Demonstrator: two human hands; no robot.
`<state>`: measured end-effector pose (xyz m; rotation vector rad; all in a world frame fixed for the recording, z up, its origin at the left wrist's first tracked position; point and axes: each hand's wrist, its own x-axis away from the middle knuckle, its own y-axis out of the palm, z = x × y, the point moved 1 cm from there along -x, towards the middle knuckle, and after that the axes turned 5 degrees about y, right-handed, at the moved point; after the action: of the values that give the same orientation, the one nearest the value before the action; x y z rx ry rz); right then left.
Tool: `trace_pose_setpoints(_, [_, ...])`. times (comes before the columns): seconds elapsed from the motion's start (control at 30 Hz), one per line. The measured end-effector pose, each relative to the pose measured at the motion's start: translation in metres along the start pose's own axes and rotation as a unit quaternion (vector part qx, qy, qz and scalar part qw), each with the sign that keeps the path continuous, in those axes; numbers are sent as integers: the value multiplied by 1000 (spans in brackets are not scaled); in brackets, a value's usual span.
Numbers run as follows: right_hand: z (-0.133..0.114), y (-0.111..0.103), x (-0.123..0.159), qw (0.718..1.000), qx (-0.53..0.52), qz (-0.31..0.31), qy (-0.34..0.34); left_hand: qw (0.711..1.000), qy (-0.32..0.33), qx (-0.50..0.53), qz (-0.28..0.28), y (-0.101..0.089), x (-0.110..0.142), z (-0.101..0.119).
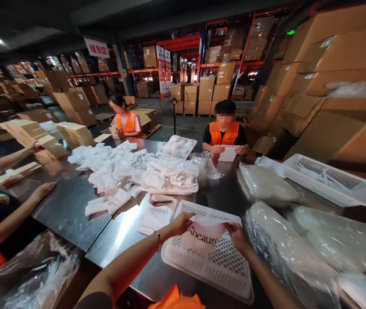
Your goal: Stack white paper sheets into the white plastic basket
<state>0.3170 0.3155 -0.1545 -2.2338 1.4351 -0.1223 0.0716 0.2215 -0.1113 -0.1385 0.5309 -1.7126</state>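
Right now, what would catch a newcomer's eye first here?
Nearest, the left hand and right hand hold a printed pouch over a white perforated tray. Behind it, a heap of white packets spreads across the shiny metal table. Two people in orange vests sit at the far side, with stacked cardboard boxes at right.

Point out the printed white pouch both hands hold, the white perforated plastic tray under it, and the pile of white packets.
printed white pouch (203, 236), head view, on its lettered face
white perforated plastic tray (213, 271), head view, near rim
pile of white packets (118, 171), head view, middle of the heap
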Motion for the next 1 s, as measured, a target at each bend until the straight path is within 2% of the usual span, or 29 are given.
trace_pose_setpoints(0.07, [-4,-8,-23,1000,9,-18,-13,1000,-12,-4,14,-9,-12,-1])
trace_pose_setpoints(0.13, [-4,-18,-33,998,17,-48,-26,999,3,-36,-9,-11,-20,-11])
trace_pose_setpoints(0.17, [-2,-22,-32,996,25,-70,-42,997,25,-62,-39,-9,-22,-19])
trace_pose_setpoints(0.23, [3,-29,-23,982,70,-126,-122,980,90,-124,-129,0,-20,-37])
trace_pose_setpoints(0.3, [9,-30,-8,938,163,-197,-233,952,147,-168,-211,13,-14,-53])
trace_pose_setpoints(0.37, [15,-28,5,871,265,-259,-322,936,167,-186,-248,25,-7,-64])
trace_pose_setpoints(0.4, [19,-26,9,846,298,-277,-345,933,167,-191,-255,29,-4,-67])
trace_pose_setpoints(0.47, [27,-22,15,822,322,-289,-369,933,162,-191,-258,35,-1,-69])
trace_pose_setpoints(0.53, [39,-19,18,830,307,-278,-372,936,149,-189,-259,36,1,-68])
trace_pose_setpoints(0.6, [53,-17,22,858,271,-264,-348,935,142,-189,-264,35,2,-69])
trace_pose_setpoints(0.63, [59,-17,24,882,239,-258,-314,936,142,-189,-262,35,4,-69])
trace_pose_setpoints(0.73, [67,-15,31,953,125,-227,-156,947,155,-173,-221,38,15,-71])
trace_pose_setpoints(0.8, [63,-13,36,982,51,-179,-21,962,160,-145,-168,44,25,-73])
trace_pose_setpoints(0.83, [60,-11,38,988,24,-147,41,970,152,-128,-137,49,30,-73])
trace_pose_setpoints(0.9, [54,-7,41,986,-16,-82,143,991,87,-88,-54,58,36,-75])
trace_pose_setpoints(1.0, [47,1,41,980,-23,-7,197,995,-53,-43,71,71,37,-79])
